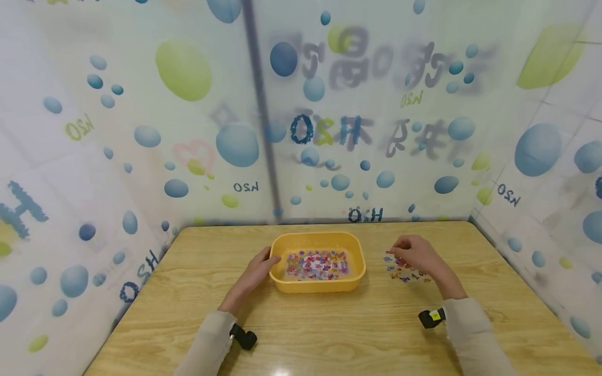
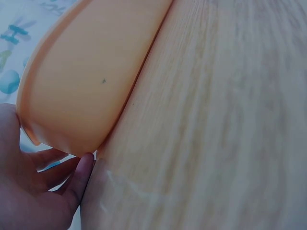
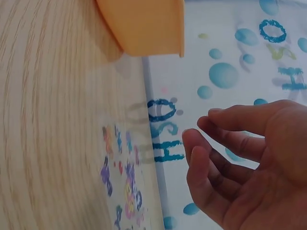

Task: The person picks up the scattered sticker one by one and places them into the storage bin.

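Observation:
A yellow plastic basin (image 1: 310, 286) stands on the table with many small, flat, colourful pieces (image 1: 316, 263) in it. My left hand (image 1: 257, 269) grips the basin's left side, thumb over the rim. In the left wrist view, the fingers (image 2: 50, 158) touch the basin's outer wall (image 2: 91, 67). To the basin's right, my right hand (image 1: 416, 253) hovers over a spread of similar colourful pieces (image 1: 405, 271) on the tabletop. The right wrist view shows this hand (image 3: 249, 158) with loosely bent fingers; nothing is visible between them. The scattered pieces (image 3: 128, 187) lie beside it.
The wooden table (image 1: 310, 334) ends at a back edge against a curtain (image 1: 301, 172) printed with blue and green bubbles. Similar printed sheets hang on both sides. A black wrist camera (image 1: 243, 337) sits on the left wrist, and another camera (image 1: 430, 317) on the right.

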Motion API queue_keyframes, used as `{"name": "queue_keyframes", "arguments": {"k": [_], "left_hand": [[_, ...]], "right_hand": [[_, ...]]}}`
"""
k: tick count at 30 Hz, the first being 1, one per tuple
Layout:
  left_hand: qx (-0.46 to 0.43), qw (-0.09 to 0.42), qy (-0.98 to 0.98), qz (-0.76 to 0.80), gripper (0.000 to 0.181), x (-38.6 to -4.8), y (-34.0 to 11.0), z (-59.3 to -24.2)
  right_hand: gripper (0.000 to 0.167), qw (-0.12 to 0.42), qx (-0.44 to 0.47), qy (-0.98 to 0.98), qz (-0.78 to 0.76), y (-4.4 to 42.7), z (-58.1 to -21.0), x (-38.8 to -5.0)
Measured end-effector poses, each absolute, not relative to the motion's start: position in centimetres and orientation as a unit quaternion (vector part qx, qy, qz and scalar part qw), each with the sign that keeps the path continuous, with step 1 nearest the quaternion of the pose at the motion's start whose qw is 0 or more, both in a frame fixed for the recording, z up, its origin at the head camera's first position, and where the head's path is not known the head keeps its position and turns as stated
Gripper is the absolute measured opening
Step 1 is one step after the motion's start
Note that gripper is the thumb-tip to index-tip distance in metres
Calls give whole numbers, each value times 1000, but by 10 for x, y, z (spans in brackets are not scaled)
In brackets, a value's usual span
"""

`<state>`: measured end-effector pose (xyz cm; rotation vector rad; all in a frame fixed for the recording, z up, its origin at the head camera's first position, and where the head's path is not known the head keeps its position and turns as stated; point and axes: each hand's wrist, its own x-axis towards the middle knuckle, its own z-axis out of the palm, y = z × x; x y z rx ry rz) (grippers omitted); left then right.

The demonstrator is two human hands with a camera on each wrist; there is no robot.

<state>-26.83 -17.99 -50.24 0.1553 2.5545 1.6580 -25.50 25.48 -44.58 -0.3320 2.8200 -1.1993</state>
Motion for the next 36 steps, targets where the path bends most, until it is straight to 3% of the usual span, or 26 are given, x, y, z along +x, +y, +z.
{"name": "queue_keyframes", "arguments": {"k": [11, 25, 36], "left_hand": [[51, 49, 834, 547, 65, -268, -180, -503], [53, 47, 839, 540, 63, -268, -179, -503], [55, 48, 835, 545, 62, -269, -180, -505]], "right_hand": [[27, 2, -94, 948, -304, 285, -459, -262], [56, 41, -32, 975, -216, 310, -472, -264], [39, 33, -38, 979, -200, 312, -477, -266]]}}
